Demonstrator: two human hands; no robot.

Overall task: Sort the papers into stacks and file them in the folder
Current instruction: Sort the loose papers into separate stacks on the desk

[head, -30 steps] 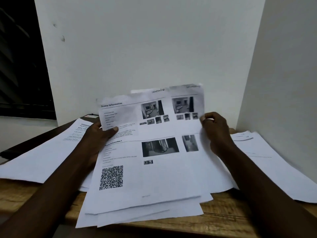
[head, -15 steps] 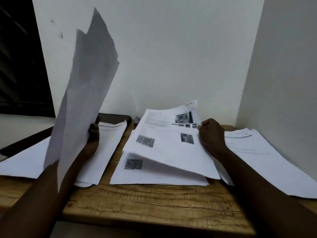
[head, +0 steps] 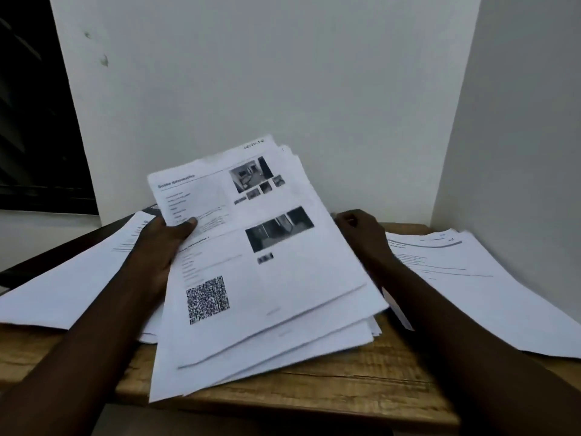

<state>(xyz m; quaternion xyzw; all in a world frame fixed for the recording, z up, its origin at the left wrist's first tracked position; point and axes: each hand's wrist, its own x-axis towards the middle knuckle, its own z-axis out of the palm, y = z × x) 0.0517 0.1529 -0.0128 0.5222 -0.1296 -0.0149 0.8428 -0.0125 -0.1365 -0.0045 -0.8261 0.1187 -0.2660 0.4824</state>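
- Head view: a person is holding a fanned stack of printed papers, tilted up over a wooden table. The top sheet is showing text, small photos and a QR code. The lowest sheets are reaching past the table's front edge.
- The left hand is gripping the fanned stack at its left edge, with the thumb pressing down on the top sheet and the fingers going underneath.
- The right hand is sitting at the stack's right edge with its fingers curled. The picture is blurring the contact, so I cannot tell whether it is pinching the paper.
- Left of the stack, a left pile of white papers is lying flat, partly covering a dark flat thing; I cannot tell what that is.
- Right of the stack, a right pile is lying flat.
- Behind the stack, a white wall is standing.
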